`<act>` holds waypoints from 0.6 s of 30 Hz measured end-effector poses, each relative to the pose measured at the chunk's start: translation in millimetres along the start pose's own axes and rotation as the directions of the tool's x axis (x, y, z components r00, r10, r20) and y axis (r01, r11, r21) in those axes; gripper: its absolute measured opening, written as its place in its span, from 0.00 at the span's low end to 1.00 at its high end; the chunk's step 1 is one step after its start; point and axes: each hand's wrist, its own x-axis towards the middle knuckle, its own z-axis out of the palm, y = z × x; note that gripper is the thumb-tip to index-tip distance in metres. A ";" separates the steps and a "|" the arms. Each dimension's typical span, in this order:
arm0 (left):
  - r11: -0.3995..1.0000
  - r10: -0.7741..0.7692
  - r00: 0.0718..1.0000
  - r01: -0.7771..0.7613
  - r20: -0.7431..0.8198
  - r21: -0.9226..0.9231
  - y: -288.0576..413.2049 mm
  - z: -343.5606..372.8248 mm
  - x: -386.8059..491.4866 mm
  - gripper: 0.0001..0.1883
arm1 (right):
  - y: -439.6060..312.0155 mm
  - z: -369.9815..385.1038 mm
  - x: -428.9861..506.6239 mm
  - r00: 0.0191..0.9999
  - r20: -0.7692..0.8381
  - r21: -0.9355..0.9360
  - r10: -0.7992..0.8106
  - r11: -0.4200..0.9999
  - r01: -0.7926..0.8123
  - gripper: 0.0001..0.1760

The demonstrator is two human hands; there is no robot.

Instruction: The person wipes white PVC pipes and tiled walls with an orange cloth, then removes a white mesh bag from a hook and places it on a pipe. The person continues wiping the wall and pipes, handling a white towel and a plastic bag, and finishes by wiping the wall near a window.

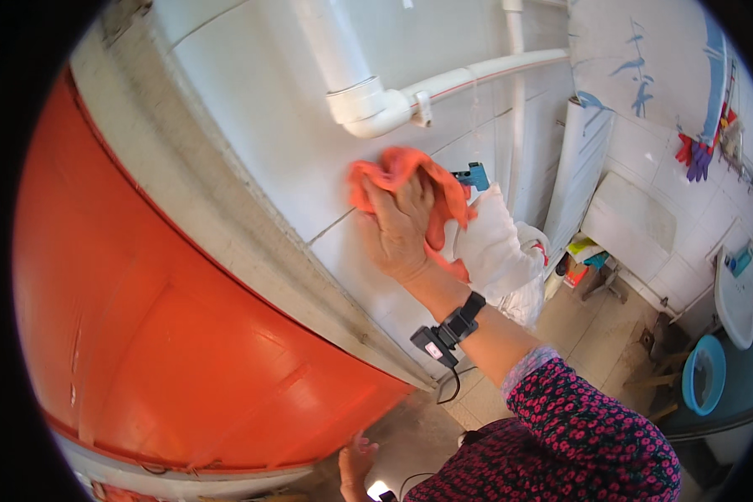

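Note:
My right hand (398,232) presses an orange-red cloth (408,166) against the white tiled wall (288,157), just below a white pipe elbow. The cloth is bunched around the fingers and hangs down beside the wrist. A black strap with a small device is on this wrist. Right of the cloth, a blue clip (474,176) hangs on a string above white fabric (489,245). My left hand (356,464) is low in the view, near the lower edge of an orange door panel (182,339); it seems to hold nothing, and its fingers are partly apart.
White pipes (477,72) run along the wall. A pale frame (226,182) borders the orange panel. To the right are a white radiator (580,163), purple and red gloves (699,160), a white washbasin (737,301) and a light-blue basin (704,375). Cables hang near the floor.

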 end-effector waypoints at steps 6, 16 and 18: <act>0.999 0.032 0.996 -0.031 0.082 -0.011 2.4 14.8 10.4 0.30 | 45.4 -0.2 -99.9 0.756 -0.180 0.082 0.630 0.775 -0.627 0.34; 0.992 0.072 0.995 -0.078 0.066 0.094 11.6 -5.3 21.0 0.30 | 28.8 -15.4 53.8 0.979 -0.037 0.149 0.200 0.970 -0.192 0.27; 0.990 0.100 0.994 -0.105 0.054 0.090 10.6 0.2 25.0 0.29 | 27.8 -17.6 64.3 0.968 -0.095 0.087 0.234 0.970 -0.226 0.28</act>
